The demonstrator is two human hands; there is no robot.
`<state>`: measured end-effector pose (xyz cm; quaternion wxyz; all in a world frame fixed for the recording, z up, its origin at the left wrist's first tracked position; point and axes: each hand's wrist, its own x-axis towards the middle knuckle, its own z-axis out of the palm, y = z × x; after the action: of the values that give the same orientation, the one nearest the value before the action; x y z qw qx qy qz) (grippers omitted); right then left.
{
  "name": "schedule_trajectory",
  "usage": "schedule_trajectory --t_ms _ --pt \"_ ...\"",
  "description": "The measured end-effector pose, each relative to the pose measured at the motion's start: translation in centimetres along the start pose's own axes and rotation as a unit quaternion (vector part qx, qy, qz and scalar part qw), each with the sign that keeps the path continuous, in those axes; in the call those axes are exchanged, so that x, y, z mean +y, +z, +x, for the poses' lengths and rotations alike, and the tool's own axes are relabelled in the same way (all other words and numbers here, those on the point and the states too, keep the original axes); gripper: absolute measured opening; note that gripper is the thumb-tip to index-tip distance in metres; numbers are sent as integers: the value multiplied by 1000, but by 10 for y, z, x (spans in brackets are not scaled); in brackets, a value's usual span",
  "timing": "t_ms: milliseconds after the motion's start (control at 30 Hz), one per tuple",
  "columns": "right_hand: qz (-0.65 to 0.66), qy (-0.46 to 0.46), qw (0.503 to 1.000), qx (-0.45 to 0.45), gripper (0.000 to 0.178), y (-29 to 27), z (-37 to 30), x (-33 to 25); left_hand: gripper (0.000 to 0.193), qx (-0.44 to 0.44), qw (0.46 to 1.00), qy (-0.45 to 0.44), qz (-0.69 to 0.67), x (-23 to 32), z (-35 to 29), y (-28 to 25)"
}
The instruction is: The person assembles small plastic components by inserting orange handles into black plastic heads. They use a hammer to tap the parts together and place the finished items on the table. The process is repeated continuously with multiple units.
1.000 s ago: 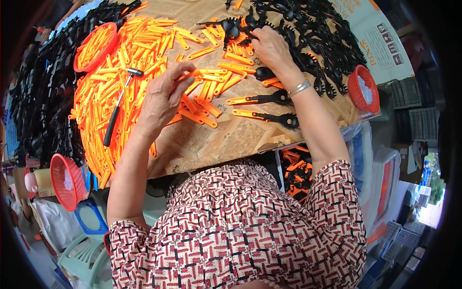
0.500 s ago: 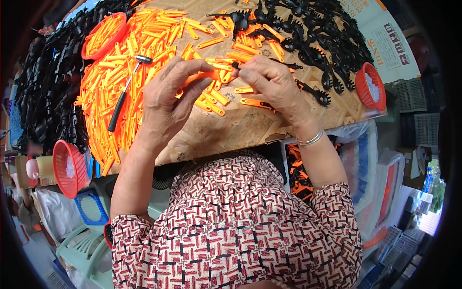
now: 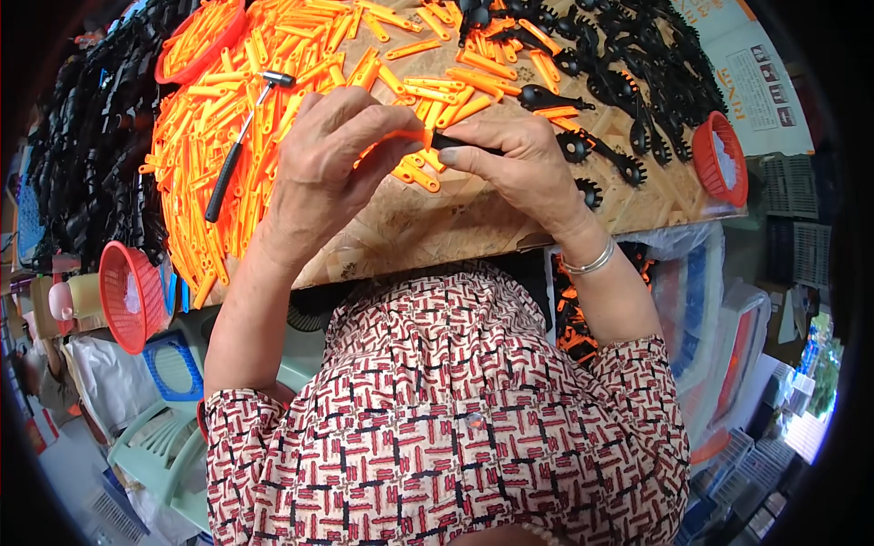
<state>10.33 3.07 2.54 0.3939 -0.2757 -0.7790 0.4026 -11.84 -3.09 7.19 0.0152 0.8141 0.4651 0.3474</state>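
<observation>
My left hand (image 3: 330, 164) is closed around an orange plastic handle (image 3: 411, 136) in front of my chest. My right hand (image 3: 523, 162) pinches the dark shaft of a black pasta server (image 3: 469, 144), whose tip meets the handle's end. A toothed black head (image 3: 590, 193) shows beside my right wrist and seems to belong to that server, though my hand hides the middle. Loose orange handles (image 3: 455, 91) lie just beyond my fingers. A heap of orange handles (image 3: 209, 191) spreads left of my left hand, with a black-gripped hammer (image 3: 238, 150) on top.
Black utensil heads (image 3: 628, 82) pile up at the far right; dark pieces (image 3: 91, 155) heap at the far left. Red baskets stand at the right edge (image 3: 719, 159), near left (image 3: 132, 296) and on the heap (image 3: 205, 41). A box of orange-black pieces (image 3: 575, 318) sits below the table's edge.
My hands have come together, and the black shaft now meets the end of the orange handle. My right hand shows more of the shaft. The whole view has shifted slightly.
</observation>
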Motion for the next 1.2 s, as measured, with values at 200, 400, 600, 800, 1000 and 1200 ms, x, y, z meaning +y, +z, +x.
schedule_trajectory --t_ms 200,400,600,800,1000,1200 --pt "6 -29 1000 -8 20 1 -1 5 22 -5 999 -14 -30 1 -2 2" --pt "105 45 989 -98 21 0 -10 13 17 -50 999 13 -16 5 -6 0" --pt "36 -69 996 -40 18 1 -17 8 12 -54 993 -56 -88 8 -12 8" --pt "-140 -169 974 -53 15 -4 -21 8 11 -87 978 -117 -148 8 -24 18" --pt "-172 -220 960 -2 17 -1 -24 5 15 -80 981 -112 -136 15 -27 14" --pt "-266 -175 946 -55 23 7 -33 -11 16 -161 983 -73 -52 15 -35 8"
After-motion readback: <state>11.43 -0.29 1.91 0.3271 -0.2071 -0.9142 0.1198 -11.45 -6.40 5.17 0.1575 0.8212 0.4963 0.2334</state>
